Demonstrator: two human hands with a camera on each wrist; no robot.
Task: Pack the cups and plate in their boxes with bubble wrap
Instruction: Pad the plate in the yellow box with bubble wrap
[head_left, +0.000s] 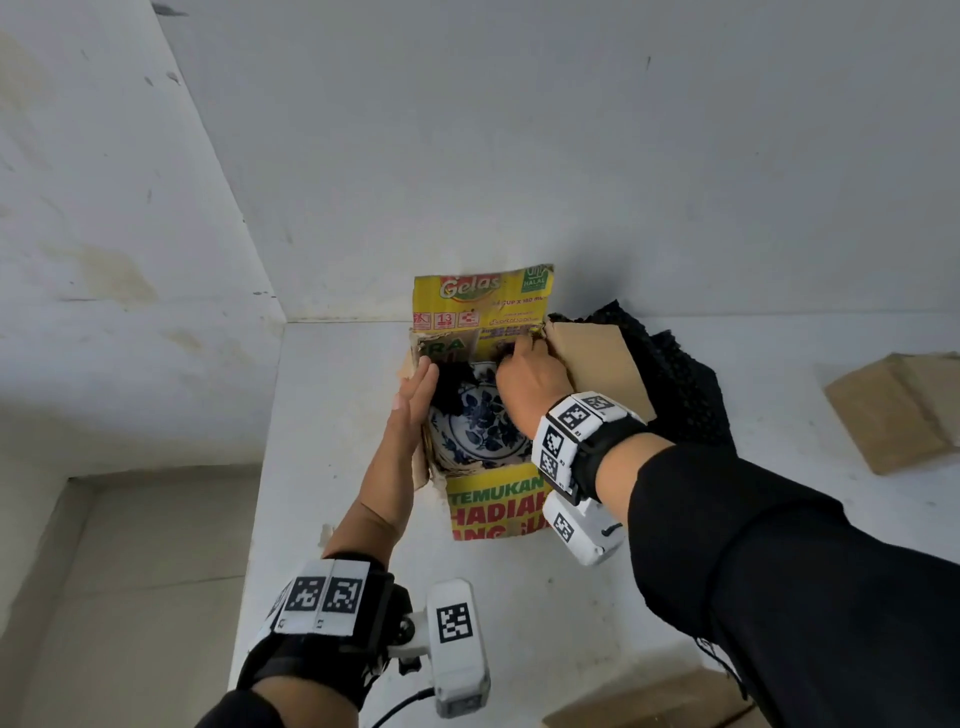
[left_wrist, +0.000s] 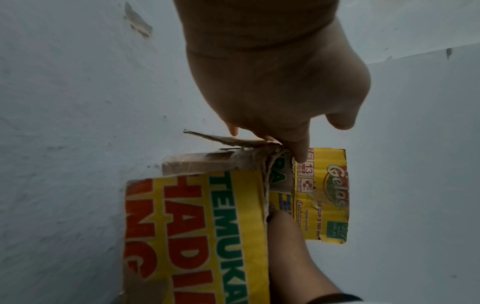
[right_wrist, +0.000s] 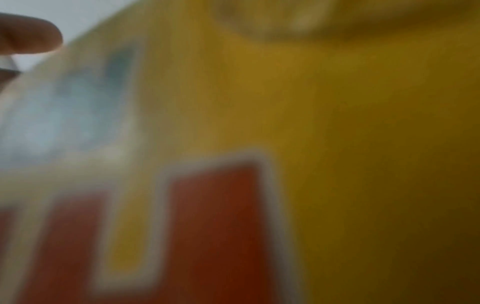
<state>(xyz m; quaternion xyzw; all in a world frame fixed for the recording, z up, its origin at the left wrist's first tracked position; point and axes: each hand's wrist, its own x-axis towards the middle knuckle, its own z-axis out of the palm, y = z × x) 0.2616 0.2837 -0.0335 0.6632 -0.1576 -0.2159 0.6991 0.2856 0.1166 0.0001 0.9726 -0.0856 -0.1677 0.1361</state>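
An open yellow printed box (head_left: 493, 512) (left_wrist: 207, 226) stands on the white counter near the back wall. A blue-and-white floral plate (head_left: 480, 431) lies inside it, partly covered by black bubble wrap (head_left: 448, 389). My left hand (head_left: 415, 387) (left_wrist: 298, 152) presses with straight fingers against the box's torn left flap (left_wrist: 233, 142). My right hand (head_left: 524, 364) reaches into the far right corner of the box. Its fingers curl down onto a bit of the black wrap; the fingertips are hidden. The right wrist view is a blur of the yellow box (right_wrist: 311, 123).
More black bubble wrap (head_left: 675, 384) is heaped behind the box's brown right flap (head_left: 597, 358). Flat brown cardboard (head_left: 898, 410) lies at the right, another piece (head_left: 660, 701) at the near edge. Walls close in behind and to the left; the counter drops off at the left (head_left: 260, 493).
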